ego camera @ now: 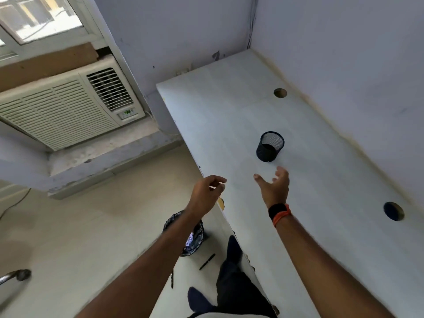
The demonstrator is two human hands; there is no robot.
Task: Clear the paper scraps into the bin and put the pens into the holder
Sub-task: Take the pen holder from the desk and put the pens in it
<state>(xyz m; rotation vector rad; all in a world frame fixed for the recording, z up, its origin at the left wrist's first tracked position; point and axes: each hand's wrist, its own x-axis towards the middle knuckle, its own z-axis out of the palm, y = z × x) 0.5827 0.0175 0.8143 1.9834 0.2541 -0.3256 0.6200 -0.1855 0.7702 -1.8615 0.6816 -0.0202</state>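
A black mesh pen holder (270, 146) stands upright on the white desk (321, 203), with nothing visible inside it. My right hand (274, 187) hovers just in front of the holder, fingers spread and holding nothing. At the desk's left edge my left hand (207, 193) is loosely curled and seems to hold nothing. On the floor below, a bin (193, 237) lined with a dark bag holds paper scraps. One black pen (207, 261) lies on the floor beside the bin. A second dark pen (171, 280) lies near my left forearm.
Two round cable holes (280, 93) (393, 211) pierce the desk top near the wall. My legs and dark-socked feet (234, 249) stand by the desk edge. A window air conditioner (68, 106) sits at the left. A metal chair part (16, 276) shows at lower left.
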